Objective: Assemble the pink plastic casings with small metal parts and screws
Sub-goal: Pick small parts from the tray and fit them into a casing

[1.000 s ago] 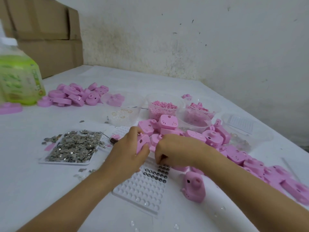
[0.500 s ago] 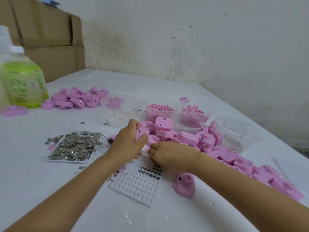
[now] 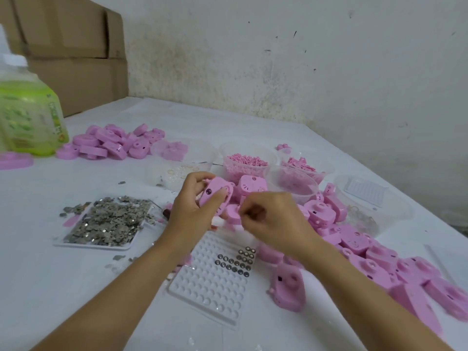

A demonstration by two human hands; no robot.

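Head view: the left hand (image 3: 195, 211) grips a pink casing (image 3: 216, 196), held above the white surface (image 3: 50, 274) near mid-frame, with the thumb across its face and the fingers curled behind. Just beside it at three o'clock, the right hand (image 3: 273, 224) has its fingers curled, thumb and forefinger drawn together; whether they pinch a small part I cannot tell. At six o'clock from the hands lies a white dimpled tray (image 3: 207, 290) with small round metal parts (image 3: 235, 260) in its far right corner. At nine o'clock a flat tray (image 3: 91, 245) holds a heap of metal pieces (image 3: 106, 221). A pile of pink casings (image 3: 379, 262) spreads from two to four o'clock. A clear tub of pink pellets (image 3: 247, 160) stands at twelve.
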